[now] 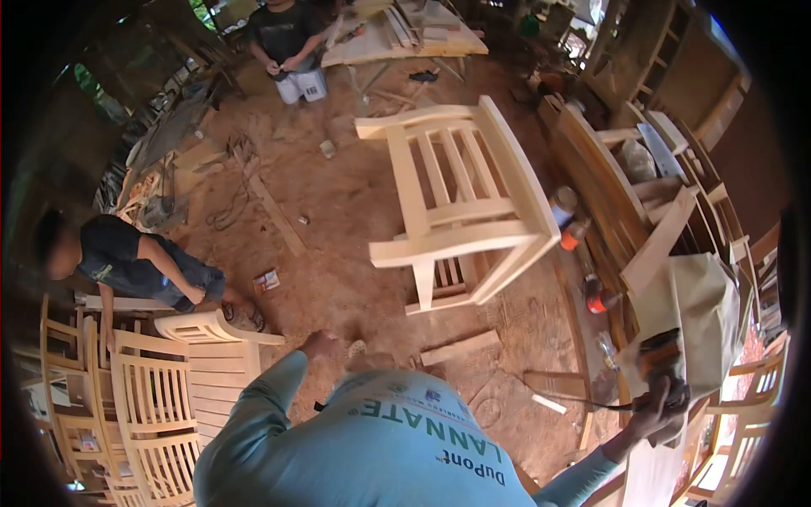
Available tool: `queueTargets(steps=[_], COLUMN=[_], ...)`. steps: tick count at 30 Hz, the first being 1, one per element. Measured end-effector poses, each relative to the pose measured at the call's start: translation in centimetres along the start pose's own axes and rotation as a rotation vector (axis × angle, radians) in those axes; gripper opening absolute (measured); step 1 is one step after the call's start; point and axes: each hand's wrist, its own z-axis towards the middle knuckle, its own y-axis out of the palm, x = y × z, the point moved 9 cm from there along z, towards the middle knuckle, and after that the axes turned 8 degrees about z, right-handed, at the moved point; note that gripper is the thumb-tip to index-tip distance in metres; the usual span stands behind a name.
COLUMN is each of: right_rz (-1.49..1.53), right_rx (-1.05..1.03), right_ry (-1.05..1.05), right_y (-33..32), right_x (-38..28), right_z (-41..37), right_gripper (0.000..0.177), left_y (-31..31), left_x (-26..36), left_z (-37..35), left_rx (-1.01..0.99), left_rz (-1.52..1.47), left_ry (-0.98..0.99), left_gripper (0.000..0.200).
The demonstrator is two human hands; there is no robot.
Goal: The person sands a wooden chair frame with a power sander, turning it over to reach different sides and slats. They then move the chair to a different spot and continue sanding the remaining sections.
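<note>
On the right, my right hand [657, 409] is closed around the handle of a dark corded power tool [663, 359], whose exact kind I cannot make out. The tool is beside a pale cloth-like cover [688, 313]. Its black cord [596, 406] runs leftward from my hand. My left hand [320, 345] hangs over the dirt floor in front of my body, apart from any object; its fingers are too small and dark to read. Ahead of me an unfinished wooden chair frame [456, 203] with slats lies tipped on the floor.
A person in dark clothes [152, 262] bends over slatted wooden chairs [156, 389] at left. Another person [287, 51] stands beside a worktable [405, 55] at the back. Bottles [598, 297] and stacked planks [591, 169] line the right. A wood offcut [460, 347] lies on the floor.
</note>
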Motion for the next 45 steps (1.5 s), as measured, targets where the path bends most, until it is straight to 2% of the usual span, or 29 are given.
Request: queueTargets(steps=[2, 4, 5, 7, 8, 11, 12, 14, 17, 19, 20, 21, 22, 23, 24, 25, 27, 29, 31, 32, 35, 37, 38, 41, 42, 45], right_rz=[0.135, 0.048, 0.003, 0.033, 0.02, -0.022, -0.084, -0.076, 0.057, 0.161, 0.151, 0.127, 0.11, 0.101, -0.058, -0.208, -0.249, -0.316, -0.388, -0.423, -0.507, -0.517, -0.518, -0.528, -0.565, -0.651], right_rx=[-0.175, -0.297, -0.367, -0.417, -0.452, -0.538, -0.539, -0.551, -0.584, -0.603, -0.625, -0.636, -0.674, -0.704, -0.686, -0.68, -0.659, -0.643, -0.632, -0.635, -0.642, -0.655, -0.683, -0.728, -0.772, -0.751], right_ry=[0.029, -0.088, -0.155, -0.073, -0.11, -0.17, -0.251, -0.217, -0.095, -0.01, -0.035, -0.059, 0.013, 0.082, -0.013, -0.105, -0.189, -0.308, -0.334, -0.327, -0.323, -0.299, -0.182, -0.209, -0.159, -0.193], right_y=[5.9, 10.5, 12.8, 17.0, 19.0, 24.0, 25.3, 27.9, 31.4, 33.3, 34.3, 35.0, 36.0, 37.2, 37.7, 38.9, 40.7, 42.7, 44.4, 45.4, 48.3, 49.3, 49.7, 50.8, 51.2, 51.6], right_x=[-1.9, -3.8, -5.5, -7.9, -9.6, -14.3, -15.4, -18.2, -19.2, -18.8, -19.1, -19.4, -18.7, -18.3, -20.0, -21.6, -22.2, -23.2, -22.9, -22.6, -21.0, -20.2, -20.2, -20.0, -20.1, -19.3], right_z=[-3.9, -7.3, -9.2, -12.4, -13.9, -18.0, -19.2, -21.7, -24.6, -26.1, -26.8, -27.0, -27.2, -27.2, -26.9, -26.7, -26.0, -25.3, -24.7, -24.6, -24.2, -23.8, -23.7, -23.6, -23.7, -23.4], right_gripper=[0.067, 0.067, 0.067, 0.065, 0.064, 0.059, 0.058, 0.059, 0.062, 0.062, 0.062, 0.062, 0.063, 0.064, 0.067, 0.07, 0.074, 0.074, 0.074, 0.073, 0.072, 0.071, 0.071, 0.07, 0.076, 0.088], left_y=[-2.4, -3.3, -3.7, -4.9, -2.7, -3.3, -2.8, -2.1, -5.4, -7.2, -7.9, -8.1, -7.4, -6.6, -5.9, -8.5, -14.4, -15.0, -19.1, -19.0, -24.1, -27.2, -28.6, -31.8, -33.2, -36.2], left_x=[0.2, -0.5, -1.6, -3.7, -8.3, -15.6, -18.6, -24.5, -29.1, -31.7, -33.2, -34.8, -35.9, -35.8, -34.7, -34.4, -31.5, -30.0, -24.0, -21.9, -16.2, -12.8, -11.5, -7.0, -5.5, 0.9], left_z=[1.2, 2.5, 2.8, 2.7, 6.4, 6.5, 6.8, 8.4, 6.1, 6.8, 7.7, 9.3, 11.3, 12.9, 13.8, 15.5, 16.8, 20.5, 21.1, 22.2, 22.5, 21.2, 20.4, 19.6, 19.3, 20.4], left_rx=[0.053, 0.132, 0.114, 0.081, 0.121, 0.086, 0.058, 0.013, -0.138, -0.099, -0.084, -0.111, -0.282, -0.55, -0.838, -0.608, -0.139, -0.277, -0.153, -0.408, 0.01, 0.133, 0.191, 0.196, 0.215, 0.238], left_rz=[-0.008, 0.105, 0.112, 0.124, 0.148, -0.003, 0.036, 0.115, 0.111, 0.083, 0.074, -0.075, -0.522, -1.046, -1.361, -1.106, -0.612, -0.745, -0.706, -1.074, -0.768, -0.621, -0.548, -0.49, -0.503, -0.49], left_ry=[0.071, 0.177, 0.164, 0.143, 0.172, 0.07, 0.067, 0.057, -0.201, -0.203, -0.199, -0.152, -0.072, -0.094, -0.17, -0.141, -0.056, -0.067, 0.036, 0.064, 0.262, 0.242, 0.229, 0.209, 0.236, 0.399], left_gripper=[0.052, 0.053, 0.054, 0.056, 0.059, 0.063, 0.063, 0.063, 0.061, 0.059, 0.059, 0.052, 0.046, 0.042, 0.04, 0.038, 0.033, 0.034, 0.031, 0.025, 0.022, 0.027, 0.03, 0.033, 0.033, 0.032])
